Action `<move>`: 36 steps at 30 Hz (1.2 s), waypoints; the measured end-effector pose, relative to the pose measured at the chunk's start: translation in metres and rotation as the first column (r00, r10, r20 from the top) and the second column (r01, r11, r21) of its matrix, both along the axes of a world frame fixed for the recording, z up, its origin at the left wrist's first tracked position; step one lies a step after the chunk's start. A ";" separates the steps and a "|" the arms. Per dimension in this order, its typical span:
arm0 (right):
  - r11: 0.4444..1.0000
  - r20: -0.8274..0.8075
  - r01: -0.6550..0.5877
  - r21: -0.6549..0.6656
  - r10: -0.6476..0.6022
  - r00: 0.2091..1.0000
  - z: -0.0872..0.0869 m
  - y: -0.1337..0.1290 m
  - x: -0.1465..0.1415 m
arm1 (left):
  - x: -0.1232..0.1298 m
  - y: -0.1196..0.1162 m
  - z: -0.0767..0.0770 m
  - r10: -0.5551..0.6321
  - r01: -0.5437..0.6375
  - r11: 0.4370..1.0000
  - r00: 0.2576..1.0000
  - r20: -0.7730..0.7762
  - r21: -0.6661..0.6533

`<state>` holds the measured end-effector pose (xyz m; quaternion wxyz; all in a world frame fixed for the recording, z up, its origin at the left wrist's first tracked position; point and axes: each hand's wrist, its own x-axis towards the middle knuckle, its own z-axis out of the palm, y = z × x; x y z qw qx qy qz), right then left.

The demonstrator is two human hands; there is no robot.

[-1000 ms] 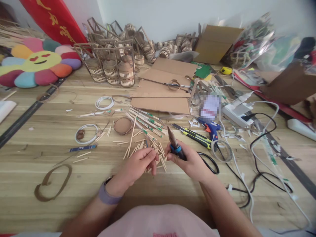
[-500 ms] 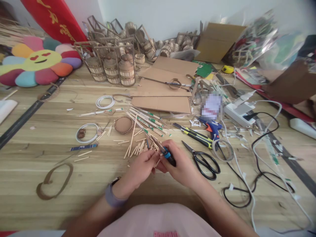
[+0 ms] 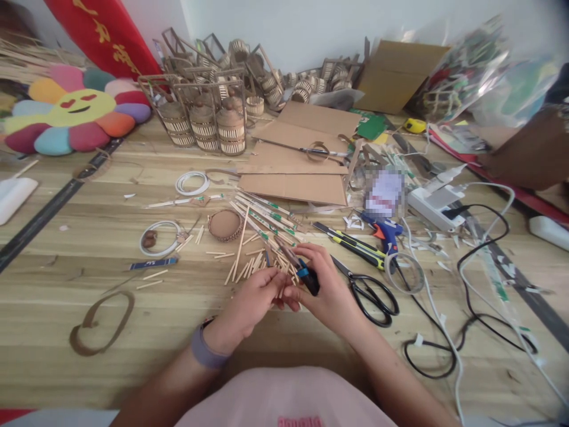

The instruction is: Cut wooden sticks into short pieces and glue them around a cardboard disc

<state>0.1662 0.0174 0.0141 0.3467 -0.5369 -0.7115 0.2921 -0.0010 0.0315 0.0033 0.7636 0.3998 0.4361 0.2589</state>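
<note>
My right hand [image 3: 326, 287] is wrapped round a tool with a blue-and-black handle [image 3: 310, 277] and a narrow metal front part pointing away from me; its exact kind is unclear. Close beside it, my left hand [image 3: 260, 296] is closed, thumb against fingers, on what looks like a short thin wooden stick [image 3: 281, 290]. The fingertips of both hands meet. Just beyond them lies a heap of short wooden sticks [image 3: 253, 265], partly hidden by my hands. Longer strips with green print [image 3: 271, 219] and a small round brown woven base [image 3: 224, 225] lie behind the heap.
To the right are black scissors [image 3: 372, 299], a yellow-black utility knife [image 3: 355, 246], a blue glue gun [image 3: 389, 234], a tape roll [image 3: 405, 274] and a power strip [image 3: 438, 207] with loose cables. Cardboard [image 3: 293, 184] and tiered bamboo baskets [image 3: 204, 127] stand farther back.
The right hand's fingers have loosened and shifted slightly right with the tool. Its fingertips now reach toward the left hand's pinch. The whole view has shifted a little.
</note>
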 end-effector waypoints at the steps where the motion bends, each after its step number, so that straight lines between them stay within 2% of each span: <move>1: 0.999 -0.004 0.036 0.000 -0.036 0.999 -0.001 -0.002 -0.001 | 0.001 0.000 0.000 0.038 -0.038 0.999 0.999 -0.013 0.002; 4: 0.996 0.002 0.086 0.029 -0.086 0.996 -0.006 -0.008 -0.005 | 0.004 -0.001 0.001 0.107 -0.107 0.994 0.994 -0.030 -0.002; 14: 0.985 0.079 0.109 0.137 -0.121 0.990 -0.016 -0.017 -0.015 | 0.007 -0.007 -0.008 0.084 -0.087 0.993 0.995 0.048 0.077; 18: 0.980 0.075 0.108 0.167 -0.122 0.990 -0.017 -0.017 -0.015 | 0.005 -0.007 -0.007 0.044 -0.037 0.983 0.999 -0.032 0.182; 22: 0.986 0.051 0.110 0.125 -0.117 0.992 -0.018 -0.019 -0.016 | 0.003 -0.008 -0.002 -0.010 0.061 0.955 0.985 -0.175 0.289; 26: 0.994 0.003 0.108 -0.017 -0.108 0.994 -0.011 -0.019 -0.013 | -0.001 -0.008 0.003 -0.005 0.083 0.944 0.971 -0.239 0.318; 29: 0.975 -0.087 0.034 -0.222 -0.054 0.995 0.005 -0.020 0.001 | -0.003 -0.007 0.007 -0.021 0.094 0.952 0.970 -0.242 0.291; 32: 0.871 -0.148 -0.067 -0.487 -0.006 0.989 0.023 -0.023 0.022 | -0.005 -0.004 0.011 -0.053 0.103 0.960 0.980 -0.192 0.262; 36: 0.725 -0.158 -0.111 -0.680 0.003 0.987 0.039 -0.030 0.046 | -0.007 -0.002 0.015 -0.077 0.119 0.960 0.982 -0.170 0.254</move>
